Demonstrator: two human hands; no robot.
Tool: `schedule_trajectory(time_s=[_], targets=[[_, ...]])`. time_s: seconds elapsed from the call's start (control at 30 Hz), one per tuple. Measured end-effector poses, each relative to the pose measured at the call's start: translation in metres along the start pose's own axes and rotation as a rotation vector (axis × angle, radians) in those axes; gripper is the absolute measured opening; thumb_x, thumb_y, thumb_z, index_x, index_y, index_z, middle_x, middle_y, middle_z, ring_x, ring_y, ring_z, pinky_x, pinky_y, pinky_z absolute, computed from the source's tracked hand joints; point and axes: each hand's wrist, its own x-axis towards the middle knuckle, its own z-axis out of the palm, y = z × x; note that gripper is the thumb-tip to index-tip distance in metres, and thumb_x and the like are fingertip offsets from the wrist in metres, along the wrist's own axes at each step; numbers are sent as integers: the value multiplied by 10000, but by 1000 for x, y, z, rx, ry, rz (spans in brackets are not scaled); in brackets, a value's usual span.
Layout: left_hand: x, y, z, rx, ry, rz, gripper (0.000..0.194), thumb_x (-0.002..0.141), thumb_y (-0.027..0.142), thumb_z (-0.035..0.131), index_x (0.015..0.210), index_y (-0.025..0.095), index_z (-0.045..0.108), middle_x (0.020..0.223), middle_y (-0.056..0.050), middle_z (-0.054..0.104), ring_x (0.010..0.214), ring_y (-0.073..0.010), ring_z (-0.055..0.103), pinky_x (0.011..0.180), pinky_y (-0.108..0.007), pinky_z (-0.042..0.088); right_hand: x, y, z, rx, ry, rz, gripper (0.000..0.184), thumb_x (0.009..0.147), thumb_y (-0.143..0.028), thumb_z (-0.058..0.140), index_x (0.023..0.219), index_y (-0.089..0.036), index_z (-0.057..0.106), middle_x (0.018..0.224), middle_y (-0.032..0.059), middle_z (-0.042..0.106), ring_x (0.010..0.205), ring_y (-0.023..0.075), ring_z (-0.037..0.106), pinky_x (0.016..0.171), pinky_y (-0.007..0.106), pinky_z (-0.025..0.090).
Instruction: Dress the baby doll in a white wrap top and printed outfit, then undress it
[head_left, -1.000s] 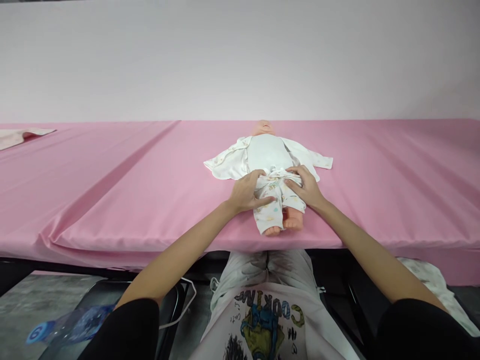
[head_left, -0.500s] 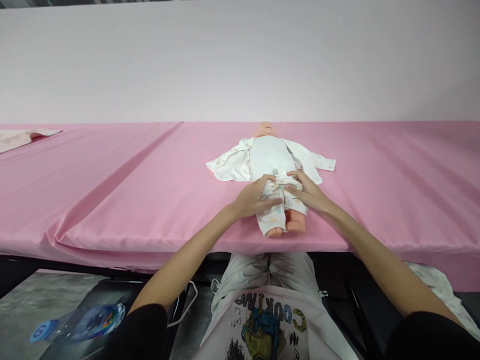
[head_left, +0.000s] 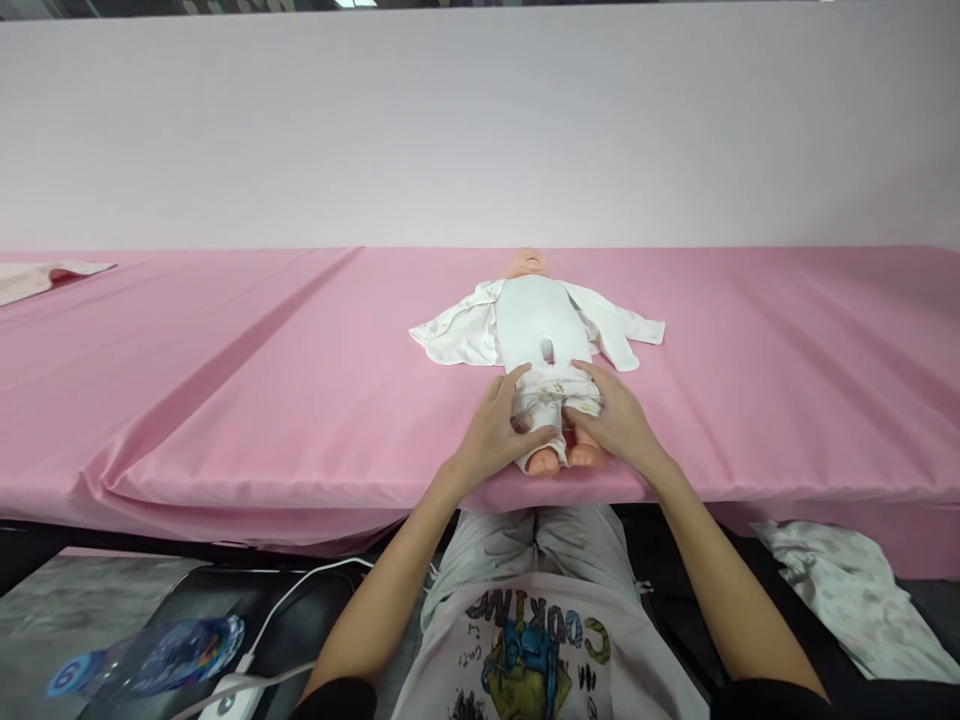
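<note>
A baby doll (head_left: 538,318) lies on its back on the pink table (head_left: 225,400), head away from me, feet at the near edge. An open white jacket (head_left: 457,335) is spread under it. Printed white trousers (head_left: 551,395) are bunched over its legs below the bare white belly. My left hand (head_left: 499,432) grips the trousers on the left side, fingers curled round the cloth. My right hand (head_left: 611,415) grips them on the right side, thumb over the cloth. The doll's bare feet (head_left: 564,459) stick out between my hands.
A pale folded cloth (head_left: 45,277) lies at the table's far left. A printed white garment (head_left: 847,590) sits below the table edge at right. A plastic bottle (head_left: 142,655) and a white cable (head_left: 300,590) lie on a dark seat at lower left.
Both hands have slid toward me with the trousers, pulling the waistband down from the doll's belly to its legs. More of the white belly shows now.
</note>
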Motion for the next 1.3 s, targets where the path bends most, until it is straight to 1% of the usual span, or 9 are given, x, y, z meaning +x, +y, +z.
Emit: schedule_trajectory(time_s=[0.13, 0.23, 0.33, 0.43, 0.5, 0.67, 0.93, 1.1, 1.3], targets=[[0, 3, 7, -25, 50, -14, 545, 785, 416, 613, 1271, 260, 421, 1132, -29, 617, 978, -205, 592, 862, -340, 477, -4, -9, 0, 36, 12, -1, 340, 753, -237, 570, 1090, -251, 610, 1039, 43, 665, 919, 265, 622, 803, 409, 497], [-4, 6, 7, -29, 68, 17, 451, 841, 440, 541, 1247, 264, 454, 1167, -21, 610, 1029, -197, 577, 926, -343, 448, -10, -11, -1, -20, 23, -3, 374, 766, -242, 570, 1139, -245, 589, 1042, 66, 645, 950, 282, 599, 828, 431, 485], [-13, 8, 3, -45, -36, 80, 654, 812, 538, 542, 1370, 267, 331, 1313, -65, 503, 1182, -231, 480, 1009, -390, 397, -25, -9, -6, -52, -54, 4, 608, 771, -369, 620, 1338, -255, 433, 1091, 103, 568, 1042, 311, 535, 869, 486, 470], [-26, 9, 1, 21, -166, 103, 1097, 571, 658, 701, 1454, 297, 159, 1406, -116, 360, 1305, -326, 323, 1043, -493, 352, -44, -7, -13, 27, -152, -5, 888, 688, -463, 712, 1433, -310, 254, 1239, 104, 449, 1175, 314, 449, 927, 488, 458], [-33, 9, 3, 71, -172, 95, 1204, 493, 673, 733, 1462, 325, 109, 1416, -123, 316, 1326, -356, 275, 1047, -534, 333, -53, -6, -15, 80, -182, -13, 1016, 620, -464, 768, 1447, -323, 194, 1345, 96, 351, 1259, 313, 371, 985, 478, 427], [-40, 9, 16, 68, 31, 69, 849, 720, 555, 643, 1420, 314, 229, 1355, -107, 399, 1258, -283, 399, 1039, -456, 372, -57, -5, -7, 146, -60, 11, 831, 665, -343, 742, 1389, -325, 336, 1297, 66, 404, 1231, 280, 403, 1023, 449, 395], [-36, 4, 18, 5, 190, 60, 691, 730, 352, 683, 1330, 201, 376, 1257, -99, 556, 1104, -238, 562, 910, -364, 491, -60, -9, 9, 50, 258, -34, 493, 736, -397, 691, 1185, -235, 566, 995, 68, 603, 935, 251, 564, 796, 400, 500], [-37, 3, 22, 57, 313, 57, 553, 753, 209, 629, 1276, 213, 450, 1137, -61, 638, 956, -195, 628, 814, -297, 519, -66, -9, 27, -101, 457, -113, 335, 795, -155, 521, 1117, -201, 599, 927, 65, 673, 819, 214, 627, 723, 342, 520], [-48, -2, 34, 155, 562, 134, 452, 788, 275, 603, 1218, 175, 507, 1008, -71, 664, 846, -172, 631, 728, -264, 513, -73, -20, 20, -32, 325, -75, 480, 672, -65, 506, 1122, -204, 603, 947, 43, 691, 783, 203, 645, 691, 308, 535]])
